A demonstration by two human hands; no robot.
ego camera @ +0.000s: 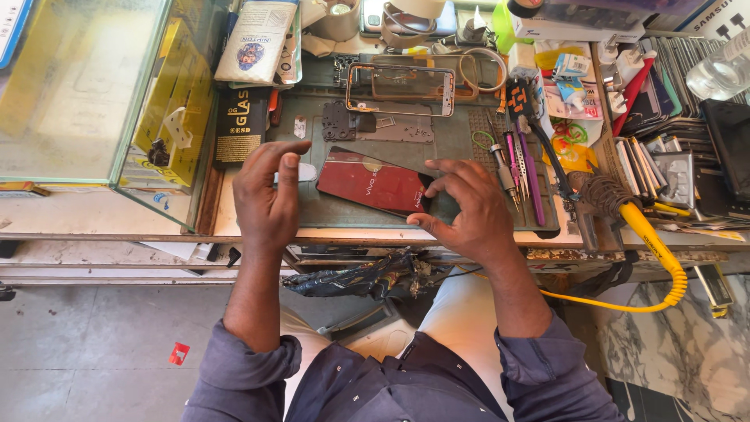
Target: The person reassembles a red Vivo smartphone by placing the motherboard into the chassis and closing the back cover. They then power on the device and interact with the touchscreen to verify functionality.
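- The red phone (373,184) lies flat on the grey mat (461,144), tilted, its long side running from 10 o'clock down to 4 o'clock.
- My right hand (467,211) sits at the phone's 4 o'clock corner; thumb and forefinger close on that corner in a pinch, the other fingers curled loosely behind.
- My left hand (268,195) is at 9 o'clock of the phone, just beside its upper-left end, fingers bent together and thumb up against a small white piece (306,172).
- I cannot tell whether the left hand truly grips that white piece or only rests against it; the fingers cover most of it.
- At 12 o'clock of the phone lies a clear frame (400,88) with a metal edge, and left of it some small dark parts (339,121).
- At 3 o'clock of my right hand, tweezers and screwdrivers (519,168) stand in a row on the mat, and past them a soldering iron (625,215) with a yellow handle and coiled cord.
- A glass case (86,86) fills the 10 o'clock corner, cut off by the edge of view.
- The phone's lower-right corner is hidden under my right fingers, so its edge there is not to be made out.
- The clutter at 1 o'clock, boxes and packets, is too crowded to sort out.
- The mat's near edge is partly covered by both wrists.
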